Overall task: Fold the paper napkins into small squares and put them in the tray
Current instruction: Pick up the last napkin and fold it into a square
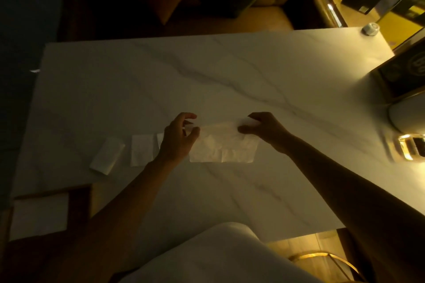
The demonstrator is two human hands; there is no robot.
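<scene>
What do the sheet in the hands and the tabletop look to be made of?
The napkin: thin, matte white paper, judging by its creases and crumpled, slightly see-through look. The table: pale slab with grey veining and a smooth, faintly glossy surface, so marble or a marble-look laminate; the dim light leaves that open.

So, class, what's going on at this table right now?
A person is folding a white paper napkin on the white marble table. The left hand pinches its far left corner and the right hand its far right corner. Two smaller folded white napkins lie to the left. The dark wooden tray at the near left corner holds a flat white napkin.
</scene>
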